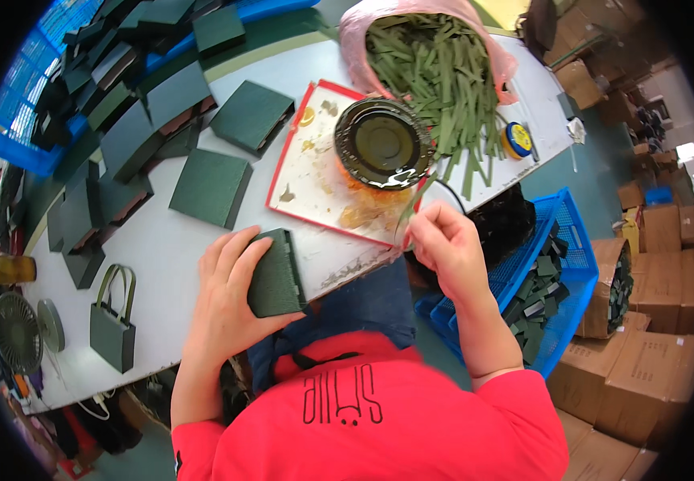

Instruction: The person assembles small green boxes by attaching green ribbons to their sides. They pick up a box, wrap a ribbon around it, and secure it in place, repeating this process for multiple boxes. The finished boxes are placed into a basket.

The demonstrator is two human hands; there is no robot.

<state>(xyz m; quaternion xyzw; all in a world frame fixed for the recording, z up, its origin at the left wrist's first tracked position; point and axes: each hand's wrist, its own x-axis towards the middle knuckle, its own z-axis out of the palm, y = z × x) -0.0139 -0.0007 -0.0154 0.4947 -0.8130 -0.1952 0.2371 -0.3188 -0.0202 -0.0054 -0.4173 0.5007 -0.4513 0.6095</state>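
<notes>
My left hand (231,280) is wrapped round a small dark green box (276,272) at the table's near edge, thumb along its lower side. In a pinch, my right hand (453,247) holds the end of a thin green strip (413,207), just over the corner of a white board with red edges (291,180). On that board stands a round black heater pot (383,144) with dark, shiny liquid in it. Behind and right of the pot, many loose green strips (447,76) spill from a pink plastic bag (357,52).
Green boxes (211,188) lie on the white table (155,240), with more piled far left by a blue crate (18,132). A small handled green bag (112,337) stands left, near a fan (17,330). Right are a yellow-blue tin (518,139), a blue crate (583,276) of green pieces and cartons (651,377).
</notes>
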